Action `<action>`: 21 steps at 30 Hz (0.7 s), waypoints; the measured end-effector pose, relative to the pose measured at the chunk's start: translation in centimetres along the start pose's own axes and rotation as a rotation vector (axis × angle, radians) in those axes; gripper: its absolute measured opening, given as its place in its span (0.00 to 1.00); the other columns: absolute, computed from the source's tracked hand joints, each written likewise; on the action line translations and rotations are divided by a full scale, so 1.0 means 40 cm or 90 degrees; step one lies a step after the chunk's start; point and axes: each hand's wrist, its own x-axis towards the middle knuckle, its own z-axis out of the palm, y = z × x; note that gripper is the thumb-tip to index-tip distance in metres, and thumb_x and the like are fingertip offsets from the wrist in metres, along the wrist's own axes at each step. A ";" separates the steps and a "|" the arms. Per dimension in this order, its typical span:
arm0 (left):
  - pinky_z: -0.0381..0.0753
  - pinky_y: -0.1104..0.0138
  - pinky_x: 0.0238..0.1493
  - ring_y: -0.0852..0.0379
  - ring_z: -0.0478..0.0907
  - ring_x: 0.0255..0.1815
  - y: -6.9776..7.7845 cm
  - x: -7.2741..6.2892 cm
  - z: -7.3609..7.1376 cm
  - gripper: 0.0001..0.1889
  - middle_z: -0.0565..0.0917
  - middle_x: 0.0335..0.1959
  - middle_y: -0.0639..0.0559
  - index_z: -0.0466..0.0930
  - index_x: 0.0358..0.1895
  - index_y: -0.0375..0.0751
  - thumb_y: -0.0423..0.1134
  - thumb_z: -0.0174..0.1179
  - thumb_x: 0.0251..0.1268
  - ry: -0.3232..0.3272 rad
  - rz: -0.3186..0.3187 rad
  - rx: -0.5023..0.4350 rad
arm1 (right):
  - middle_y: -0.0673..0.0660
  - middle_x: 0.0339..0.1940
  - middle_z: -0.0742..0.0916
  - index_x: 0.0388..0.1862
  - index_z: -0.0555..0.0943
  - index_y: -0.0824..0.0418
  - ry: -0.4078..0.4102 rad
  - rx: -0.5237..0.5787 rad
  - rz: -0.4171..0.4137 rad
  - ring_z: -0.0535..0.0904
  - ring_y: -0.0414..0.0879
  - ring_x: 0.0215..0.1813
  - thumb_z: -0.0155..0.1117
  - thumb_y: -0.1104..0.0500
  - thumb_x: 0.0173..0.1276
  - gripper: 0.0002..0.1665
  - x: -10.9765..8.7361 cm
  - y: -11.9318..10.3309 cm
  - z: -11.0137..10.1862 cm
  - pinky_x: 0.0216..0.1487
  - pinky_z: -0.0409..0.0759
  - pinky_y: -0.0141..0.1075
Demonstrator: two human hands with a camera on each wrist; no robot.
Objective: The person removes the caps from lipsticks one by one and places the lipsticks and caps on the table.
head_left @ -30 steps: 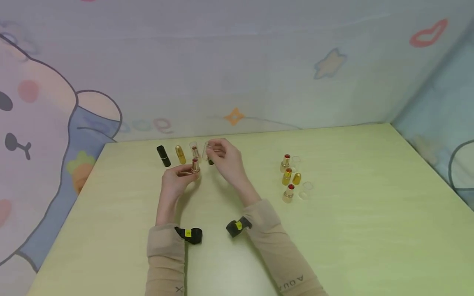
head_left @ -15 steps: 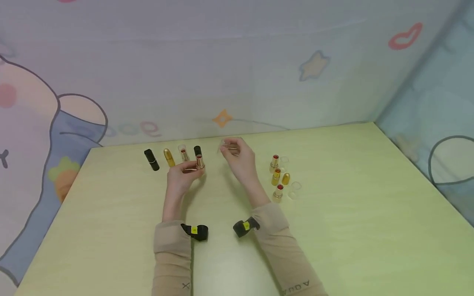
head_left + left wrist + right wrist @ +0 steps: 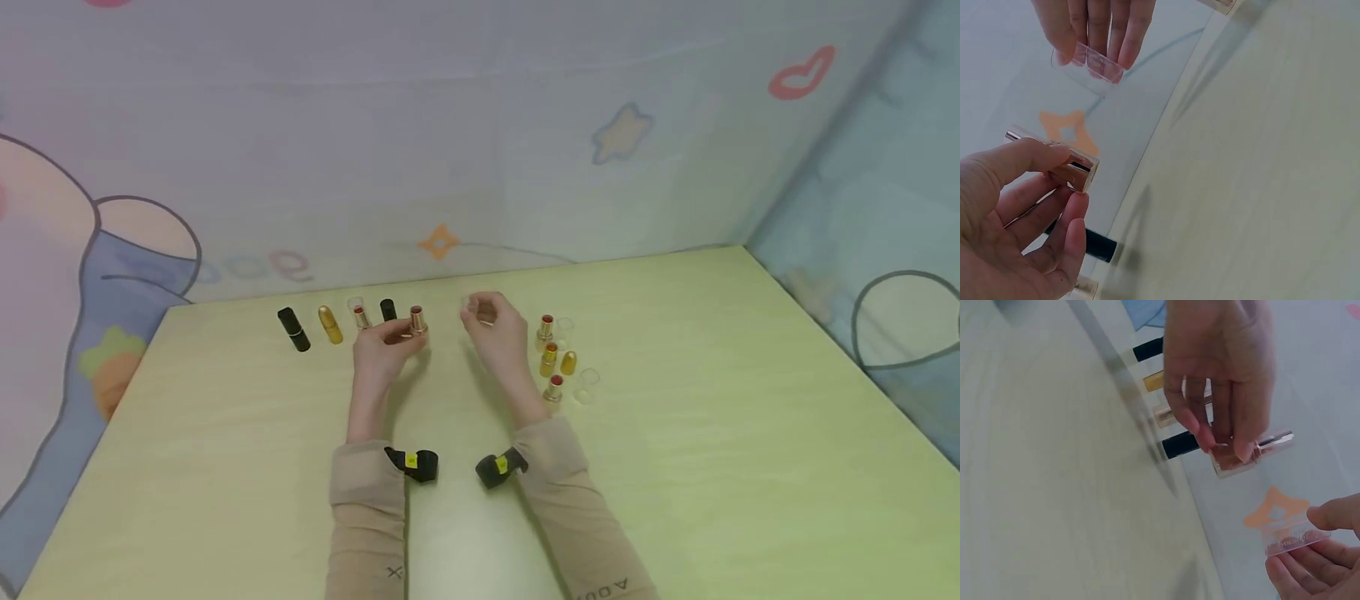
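My left hand (image 3: 381,348) pinches an uncapped lipstick (image 3: 418,320) between thumb and fingers, its red tip pointing up. The lipstick's tube (image 3: 1079,172) is gold and shiny in the left wrist view. To the right, my right hand (image 3: 498,333) holds a clear cap (image 3: 1291,536) by its sides, thumb on one side and fingers on the other. Both hands are raised over the back of the table, with a gap between cap and lipstick. Behind the left hand stand a black lipstick tube (image 3: 387,309) and a lipstick under a clear cap (image 3: 361,317), each partly hidden.
Further left stand another black tube (image 3: 293,330) and a gold tube (image 3: 330,325). Right of my right hand are uncapped lipsticks (image 3: 545,331), a gold one (image 3: 549,358) among them, with a gold cap (image 3: 568,363) and clear caps (image 3: 587,386) beside them. A printed cloth (image 3: 300,167) hangs behind.
The right hand has carried the clear cap rightward, away from the back row. My left hand has also moved right with the lipstick, past the black tube. The head view has turned right.
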 end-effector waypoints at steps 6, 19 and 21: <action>0.75 0.73 0.38 0.46 0.84 0.47 0.007 0.000 0.034 0.19 0.86 0.48 0.39 0.83 0.52 0.39 0.34 0.68 0.54 -0.013 0.005 -0.004 | 0.62 0.48 0.86 0.54 0.77 0.64 0.011 -0.086 0.021 0.84 0.54 0.51 0.62 0.63 0.67 0.17 -0.013 0.001 0.007 0.53 0.82 0.40; 0.79 0.57 0.54 0.46 0.85 0.47 -0.004 0.007 0.072 0.19 0.87 0.46 0.40 0.84 0.51 0.39 0.34 0.69 0.53 -0.055 0.004 0.031 | 0.62 0.49 0.86 0.54 0.75 0.64 0.000 -0.150 0.087 0.84 0.55 0.51 0.59 0.61 0.68 0.16 -0.027 0.009 0.007 0.53 0.82 0.45; 0.79 0.57 0.54 0.46 0.84 0.48 -0.005 0.004 0.072 0.18 0.87 0.46 0.40 0.84 0.50 0.39 0.35 0.69 0.53 -0.058 0.004 0.032 | 0.61 0.49 0.86 0.54 0.75 0.63 -0.003 -0.164 0.093 0.84 0.55 0.51 0.59 0.62 0.68 0.16 -0.029 0.012 0.008 0.53 0.81 0.45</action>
